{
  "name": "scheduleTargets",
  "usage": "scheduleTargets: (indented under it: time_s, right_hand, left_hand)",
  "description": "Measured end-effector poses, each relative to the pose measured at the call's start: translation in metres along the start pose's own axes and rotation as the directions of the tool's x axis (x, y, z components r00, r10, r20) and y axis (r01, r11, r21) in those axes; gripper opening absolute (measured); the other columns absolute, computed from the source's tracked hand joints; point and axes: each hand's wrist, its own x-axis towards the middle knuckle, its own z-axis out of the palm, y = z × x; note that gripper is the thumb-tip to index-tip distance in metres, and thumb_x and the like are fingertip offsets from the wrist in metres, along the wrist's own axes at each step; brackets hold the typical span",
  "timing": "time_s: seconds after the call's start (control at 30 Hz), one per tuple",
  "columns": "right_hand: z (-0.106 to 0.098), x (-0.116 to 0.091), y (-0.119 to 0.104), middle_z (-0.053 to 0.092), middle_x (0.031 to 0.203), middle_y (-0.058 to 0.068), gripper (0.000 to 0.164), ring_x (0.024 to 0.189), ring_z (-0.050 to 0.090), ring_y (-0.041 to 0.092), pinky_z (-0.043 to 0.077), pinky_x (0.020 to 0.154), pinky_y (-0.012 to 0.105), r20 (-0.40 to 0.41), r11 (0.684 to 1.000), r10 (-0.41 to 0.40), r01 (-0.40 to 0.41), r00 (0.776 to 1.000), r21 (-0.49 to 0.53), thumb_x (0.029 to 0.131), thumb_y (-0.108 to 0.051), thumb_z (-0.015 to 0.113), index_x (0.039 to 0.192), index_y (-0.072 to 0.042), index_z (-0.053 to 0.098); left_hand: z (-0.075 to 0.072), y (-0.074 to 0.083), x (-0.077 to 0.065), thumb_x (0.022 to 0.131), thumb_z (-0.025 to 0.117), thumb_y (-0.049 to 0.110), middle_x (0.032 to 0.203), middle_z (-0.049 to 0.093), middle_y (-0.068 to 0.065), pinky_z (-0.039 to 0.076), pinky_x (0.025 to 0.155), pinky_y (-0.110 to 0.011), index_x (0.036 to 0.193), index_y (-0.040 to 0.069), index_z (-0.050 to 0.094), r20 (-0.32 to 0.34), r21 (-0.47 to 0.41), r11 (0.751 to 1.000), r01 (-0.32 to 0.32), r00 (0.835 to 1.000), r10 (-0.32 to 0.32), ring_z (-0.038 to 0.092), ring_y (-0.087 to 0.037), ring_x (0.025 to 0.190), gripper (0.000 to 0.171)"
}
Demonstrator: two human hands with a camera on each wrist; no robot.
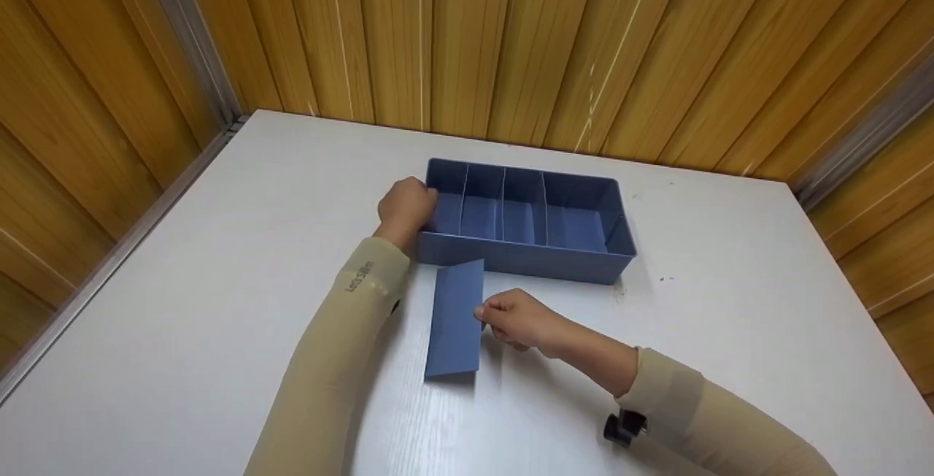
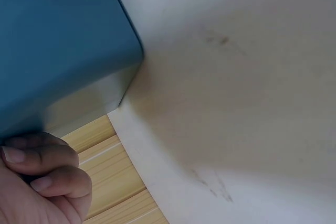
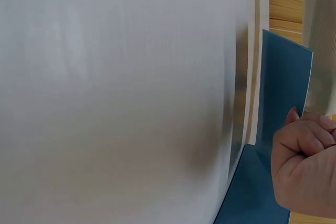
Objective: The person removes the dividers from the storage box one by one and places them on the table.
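"While the left hand point(image 1: 406, 206) grips the box point(image 1: 525, 260) at its left end, contents?"
"One box, on the counter point(image 1: 730, 301): three dividers point(image 1: 503, 206), four compartments point(image 1: 575, 228). One panel point(image 1: 454, 323) in front, pinched by the right hand point(image 1: 519, 319)."

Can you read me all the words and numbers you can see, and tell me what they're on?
"Let's Slim": on the left sleeve, near the wrist; some letters are blurred, so that is my best reading.
No words or numbers can be read on the blue box, the blue panel or the right sleeve.
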Motion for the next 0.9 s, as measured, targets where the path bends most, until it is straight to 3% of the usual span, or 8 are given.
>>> scheduleTargets:
  time_s: [0.2,0.47,0.67,0.9]
  right_hand:
    - [0.008,0.014,-0.003,0.034,0.054,-0.007,0.032,0.051,0.023,0.007,0.02,0.048,0.022,0.003,0.999,0.033,-0.033,0.999,0.02,0.105,-0.015,0.052,0.073,-0.008,0.051]
    - [0.012,0.028,-0.002,0.033,0.051,-0.008,0.045,0.049,0.024,0.006,0.022,0.047,0.022,-0.029,0.999,0.02,-0.022,0.999,-0.05,0.102,-0.017,0.055,0.059,-0.017,0.041]
    - [0.013,0.035,0.0,0.033,0.05,-0.009,0.046,0.048,0.025,0.006,0.022,0.045,0.021,-0.058,0.997,0.021,-0.025,0.998,-0.067,0.1,-0.017,0.056,0.056,-0.016,0.042]
    - [0.013,0.04,0.003,0.041,0.049,-0.008,0.037,0.048,0.032,0.006,0.025,0.046,0.02,-0.093,0.993,-0.024,0.013,0.995,-0.117,0.1,-0.016,0.055,0.066,-0.004,0.062]
  left_hand:
    - [-0.001,0.001,-0.002,0.102,0.047,0.026,0.101,0.075,-0.013,0.054,0.079,-0.043,0.09,0.005,0.069,-0.004,0.011,1.0,0.007,1.0,-0.007,0.057,-0.021,0.08,0.033]
    - [0.0,0.001,-0.001,0.101,0.048,0.026,0.1,0.074,-0.012,0.05,0.075,-0.041,0.085,0.007,0.065,-0.003,-0.001,1.0,0.016,1.0,-0.016,0.055,-0.021,0.079,0.029]
    - [0.0,0.001,0.0,0.101,0.049,0.026,0.1,0.074,-0.012,0.051,0.075,-0.041,0.08,0.01,0.06,0.002,-0.002,1.0,0.016,1.0,-0.016,0.055,-0.021,0.079,0.029]
    - [0.0,0.0,0.001,0.101,0.049,0.026,0.096,0.072,-0.011,0.048,0.072,-0.039,0.082,0.008,0.064,0.001,-0.006,1.0,0.012,1.0,-0.012,0.055,-0.021,0.078,0.03]
